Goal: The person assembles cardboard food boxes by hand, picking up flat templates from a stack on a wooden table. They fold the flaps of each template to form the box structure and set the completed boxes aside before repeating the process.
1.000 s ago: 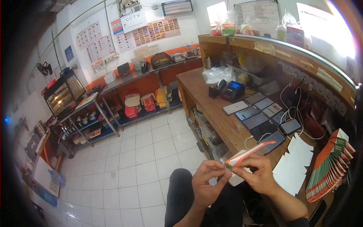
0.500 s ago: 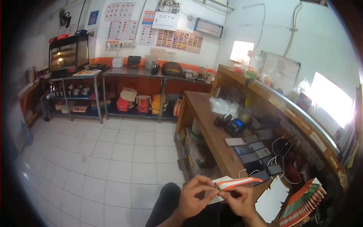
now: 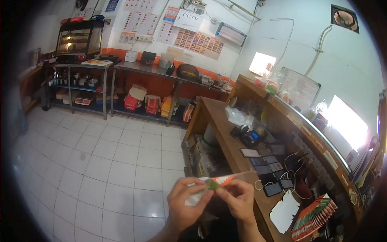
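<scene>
Both hands are raised near the lower middle of the view, left of the wooden counter. My left hand (image 3: 186, 201) pinches the left part of a folded paper piece (image 3: 221, 181) coloured orange, white and green. My right hand (image 3: 238, 198) grips the same piece from the right, its thumb close to the green part. The fingertips hide some of the paper. On the counter to the right lie white paper sheets with jagged edges (image 3: 284, 211) and a fanned stack of orange, green and white printed pieces (image 3: 313, 218).
The wooden counter (image 3: 217, 117) carries several phones (image 3: 266, 170), white cables (image 3: 298, 171), a dark device with a blue screen (image 3: 252, 138) and clear plastic bags (image 3: 238, 117). A metal table (image 3: 155, 71) and a glass display warmer (image 3: 80, 40) stand along the back wall.
The view has shifted and tilted. Both hands appear higher and further left with the folded paper, whose green part now shows more between the fingers.
</scene>
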{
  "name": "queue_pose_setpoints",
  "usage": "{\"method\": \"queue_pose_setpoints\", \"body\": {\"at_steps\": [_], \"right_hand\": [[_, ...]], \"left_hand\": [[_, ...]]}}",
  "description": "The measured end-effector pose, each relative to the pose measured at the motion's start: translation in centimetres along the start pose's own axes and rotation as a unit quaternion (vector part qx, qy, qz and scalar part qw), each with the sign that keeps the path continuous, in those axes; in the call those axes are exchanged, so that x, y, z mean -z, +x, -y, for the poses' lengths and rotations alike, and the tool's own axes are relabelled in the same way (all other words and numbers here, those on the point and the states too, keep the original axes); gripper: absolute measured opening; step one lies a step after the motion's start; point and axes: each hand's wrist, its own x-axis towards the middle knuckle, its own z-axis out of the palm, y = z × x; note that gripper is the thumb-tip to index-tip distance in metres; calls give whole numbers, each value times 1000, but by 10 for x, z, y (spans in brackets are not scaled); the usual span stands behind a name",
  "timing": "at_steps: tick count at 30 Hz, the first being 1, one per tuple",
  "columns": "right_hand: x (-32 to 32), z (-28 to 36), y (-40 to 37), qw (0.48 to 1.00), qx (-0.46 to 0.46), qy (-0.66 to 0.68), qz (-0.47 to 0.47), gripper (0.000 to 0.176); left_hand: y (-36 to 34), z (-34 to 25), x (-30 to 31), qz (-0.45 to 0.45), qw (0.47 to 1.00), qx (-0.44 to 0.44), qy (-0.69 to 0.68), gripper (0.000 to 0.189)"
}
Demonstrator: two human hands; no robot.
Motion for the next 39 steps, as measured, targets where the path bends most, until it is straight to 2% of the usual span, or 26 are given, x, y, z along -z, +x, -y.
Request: {"method": "queue_pose_setpoints", "body": {"at_steps": [3,4,6,8,10,11,12,14,15,17,19,26,32,36,38,39], "right_hand": [[-18,-12,13,999,0,43,14,19],[-23,-15,19,998,1,67,22,21],[-33,-12,30,997,1,75,27,22],[-47,-11,39,994,-16,102,35,21],[-58,-28,43,988,5,142,59,19],[-63,-31,42,986,-7,141,91,19],[-67,-34,44,983,-13,140,122,19],[-67,-41,41,978,-16,150,143,18],[-68,-48,40,976,-14,156,154,18],[-69,-70,35,961,-17,215,171,17],[-64,-86,31,963,-16,216,162,17],[-23,-134,29,944,-101,283,135,20],[-7,-149,36,914,-98,382,98,19],[-3,-147,35,912,-92,392,79,19],[-3,-146,34,920,-129,360,82,17],[-4,-144,34,925,-102,358,81,17]], "left_hand": [[4,2,15,-108,987,-38,115,26],[0,5,20,-105,986,-40,123,26],[-15,13,32,-195,950,-43,240,24],[-32,16,37,-77,981,-6,180,21],[-30,16,26,-32,996,78,42,28],[-32,24,26,-42,989,128,-54,36],[-28,28,25,-35,991,123,-38,36],[-22,34,26,-108,960,142,-216,45],[-25,40,29,-150,959,134,-201,36],[-29,48,34,-155,965,140,-159,32],[-29,59,40,-149,974,145,-89,23],[-24,76,11,-77,961,236,-120,24],[-24,89,-13,-61,961,253,-98,22],[-26,101,-18,-77,962,244,-91,22],[-26,103,-24,-83,965,238,-75,23],[-25,103,-26,-90,967,229,-60,24]]}}
